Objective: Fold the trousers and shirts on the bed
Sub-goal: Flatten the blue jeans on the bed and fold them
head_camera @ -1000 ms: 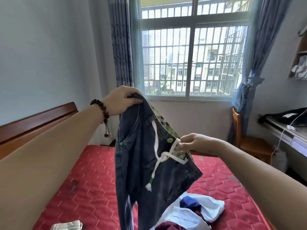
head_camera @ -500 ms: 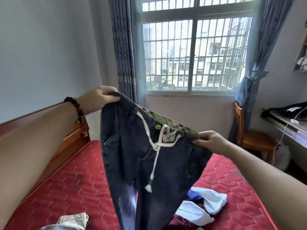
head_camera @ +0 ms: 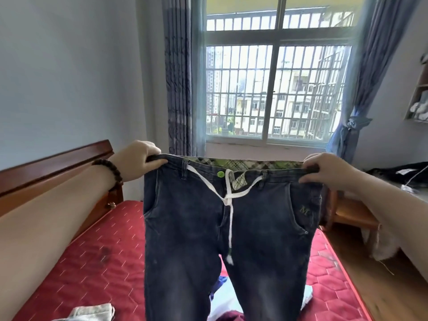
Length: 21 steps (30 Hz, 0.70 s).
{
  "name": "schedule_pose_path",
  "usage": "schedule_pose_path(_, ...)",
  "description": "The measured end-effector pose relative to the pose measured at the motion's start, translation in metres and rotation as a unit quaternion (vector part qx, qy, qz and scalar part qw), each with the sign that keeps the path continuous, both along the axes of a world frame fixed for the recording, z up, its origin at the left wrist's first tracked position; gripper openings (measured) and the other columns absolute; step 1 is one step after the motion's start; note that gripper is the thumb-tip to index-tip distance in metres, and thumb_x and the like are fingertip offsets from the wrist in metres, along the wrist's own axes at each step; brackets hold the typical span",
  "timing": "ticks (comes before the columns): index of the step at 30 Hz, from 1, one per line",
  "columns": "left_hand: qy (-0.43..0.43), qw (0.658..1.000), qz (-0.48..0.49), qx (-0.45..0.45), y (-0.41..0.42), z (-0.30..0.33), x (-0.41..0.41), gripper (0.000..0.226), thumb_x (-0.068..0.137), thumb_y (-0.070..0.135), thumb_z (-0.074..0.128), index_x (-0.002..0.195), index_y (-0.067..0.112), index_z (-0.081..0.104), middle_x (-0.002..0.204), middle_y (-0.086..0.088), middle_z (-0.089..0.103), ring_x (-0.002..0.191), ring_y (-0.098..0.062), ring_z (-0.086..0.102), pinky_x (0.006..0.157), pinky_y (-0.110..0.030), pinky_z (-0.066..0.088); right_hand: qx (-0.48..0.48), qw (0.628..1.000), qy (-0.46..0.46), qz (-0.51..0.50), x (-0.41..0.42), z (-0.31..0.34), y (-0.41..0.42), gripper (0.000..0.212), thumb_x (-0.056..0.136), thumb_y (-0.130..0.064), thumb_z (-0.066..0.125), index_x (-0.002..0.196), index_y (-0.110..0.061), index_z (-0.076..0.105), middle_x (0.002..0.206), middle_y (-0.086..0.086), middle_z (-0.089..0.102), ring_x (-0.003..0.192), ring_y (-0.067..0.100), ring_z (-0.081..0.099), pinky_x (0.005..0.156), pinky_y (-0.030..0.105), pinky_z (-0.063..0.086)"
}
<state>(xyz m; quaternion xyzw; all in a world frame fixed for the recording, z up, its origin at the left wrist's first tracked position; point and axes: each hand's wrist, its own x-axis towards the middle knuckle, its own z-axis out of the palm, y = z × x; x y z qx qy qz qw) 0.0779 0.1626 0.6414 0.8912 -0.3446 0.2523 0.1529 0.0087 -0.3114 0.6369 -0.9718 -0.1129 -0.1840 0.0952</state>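
Hands, two, bare, both raised in front of me and set wide apart. My left hand (head_camera: 139,158), beaded bracelet at the wrist, pinches the left end of the waistband; my right hand (head_camera: 324,170) pinches the right end, fingers curled over the hem.

Item held: dark blue denim trousers with a white drawstring, green button and green plaid lining (head_camera: 231,228). They hang front-on, waistband level and pulled taut, legs dropping straight and out of view at the bottom edge. They hang above the bed, and whether the hems touch it I cannot tell.

Change: a second ago the left hand was high and the right hand low near the fly, so the garment hung bunched and slanted. Half a second ago the right hand had slid out toward the far end of the band. Now both corners are level and the front is open flat.

Meaning, in my judgement: the trousers are squared up and ready for a first fold, leg onto leg; no fold made yet.

Beneath: red quilted mattress of the bed (head_camera: 92,262), wooden headboard at left. Pale beige folded cloth (head_camera: 92,311) at the near left. Loose heap of white, blue and maroon garments (head_camera: 222,304), partly hidden behind the legs, unfolded.
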Motion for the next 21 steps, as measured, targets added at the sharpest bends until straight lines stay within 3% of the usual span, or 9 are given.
schedule_pose_path(2, -0.043, 0.998, 0.007, -0.035, 0.001, -0.002, 0.002, 0.030, 0.091, 0.024, 0.063, 0.067, 0.006, 0.061, 0.066, -0.002, 0.053, 0.060, -0.018, 0.050, 0.061, -0.029, 0.036, 0.057, 0.998, -0.018, -0.015, -0.011, 0.003, -0.003, 0.018, 0.074, -0.023, 0.081, 0.069, -0.017, 0.066, 0.068, 0.002, 0.061, 0.072, 0.024, 0.056, 0.072, 0.032, 0.044)
schedule_pose_path(4, -0.059, 0.992, 0.013, -0.110, -0.002, -0.003, 0.000, 0.022, 0.090, 0.021, 0.065, 0.074, 0.006, 0.066, 0.072, -0.003, 0.059, 0.065, -0.019, 0.053, 0.067, -0.027, 0.040, 0.167, 0.983, -0.069, -0.021, -0.019, 0.007, -0.007, 0.020, 0.075, -0.019, 0.080, 0.064, -0.022, 0.064, 0.060, -0.005, 0.058, 0.063, 0.017, 0.052, 0.061, 0.018, 0.040)
schedule_pose_path(7, -0.081, 0.956, 0.022, -0.281, -0.016, -0.003, -0.010, 0.005, 0.088, 0.010, 0.068, 0.089, 0.009, 0.073, 0.081, 0.004, 0.064, 0.074, 0.000, 0.056, 0.074, -0.003, 0.038, 0.337, 0.918, -0.209, -0.023, -0.025, 0.007, -0.003, 0.019, 0.076, -0.015, 0.079, 0.070, -0.026, 0.065, 0.062, -0.012, 0.060, 0.062, 0.003, 0.056, 0.057, 0.007, 0.041)
schedule_pose_path(9, -0.045, 0.931, 0.042, -0.359, -0.027, -0.011, -0.017, 0.006, 0.088, 0.006, 0.066, 0.089, 0.007, 0.071, 0.077, 0.004, 0.064, 0.070, 0.003, 0.057, 0.067, -0.001, 0.038, 0.414, 0.880, -0.233, -0.019, -0.026, -0.006, 0.005, 0.021, 0.077, -0.011, 0.078, 0.082, -0.027, 0.065, 0.073, -0.012, 0.065, 0.072, 0.006, 0.060, 0.066, 0.015, 0.050)
schedule_pose_path(10, -0.009, 0.936, 0.054, -0.348, -0.033, -0.018, -0.019, 0.005, 0.088, 0.004, 0.065, 0.087, 0.003, 0.070, 0.074, -0.002, 0.064, 0.067, -0.001, 0.056, 0.062, -0.005, 0.038, 0.400, 0.893, -0.203, -0.033, -0.026, -0.017, 0.010, 0.025, 0.077, -0.009, 0.078, 0.091, -0.024, 0.064, 0.079, -0.007, 0.066, 0.076, 0.012, 0.060, 0.069, 0.021, 0.050)
schedule_pose_path(12, 0.030, 0.955, 0.078, -0.284, -0.039, -0.036, -0.020, 0.009, 0.087, 0.000, 0.065, 0.082, -0.007, 0.068, 0.074, -0.017, 0.064, 0.068, -0.022, 0.056, 0.061, -0.019, 0.036, 0.356, 0.924, -0.118, -0.071, -0.025, -0.034, 0.009, 0.035, 0.074, -0.007, 0.081, 0.104, -0.015, 0.063, 0.086, 0.002, 0.066, 0.078, 0.017, 0.060, 0.066, 0.017, 0.047)
schedule_pose_path(14, -0.002, 0.960, 0.087, -0.266, -0.043, -0.046, -0.023, 0.008, 0.085, -0.003, 0.067, 0.081, -0.011, 0.066, 0.079, -0.025, 0.065, 0.076, -0.032, 0.058, 0.066, -0.023, 0.033, 0.376, 0.916, -0.118, -0.074, -0.023, -0.038, 0.002, 0.033, 0.072, -0.008, 0.082, 0.101, -0.011, 0.068, 0.088, 0.004, 0.069, 0.081, 0.019, 0.063, 0.069, 0.016, 0.048)
schedule_pose_path(18, -0.103, 0.935, 0.085, -0.329, -0.043, -0.056, -0.027, 0.010, 0.084, 0.001, 0.069, 0.079, 0.001, 0.060, 0.079, -0.009, 0.057, 0.068, -0.018, 0.049, 0.067, -0.007, 0.033, 0.544, 0.816, -0.190, -0.033, -0.024, -0.044, 0.003, 0.016, 0.075, -0.004, 0.078, 0.081, -0.017, 0.072, 0.086, 0.012, 0.070, 0.081, 0.025, 0.063, 0.076, 0.033, 0.052)
schedule_pose_path(21, -0.022, 0.971, 0.082, -0.224, -0.046, -0.073, -0.019, 0.018, 0.082, 0.000, 0.070, 0.073, 0.003, 0.054, 0.075, -0.007, 0.051, 0.069, -0.023, 0.048, 0.070, -0.031, 0.041, 0.474, 0.866, -0.118, -0.109, -0.025, -0.069, 0.008, 0.016, 0.074, -0.001, 0.078, 0.079, -0.012, 0.068, 0.078, 0.010, 0.066, 0.077, 0.023, 0.058, 0.071, 0.032, 0.051)
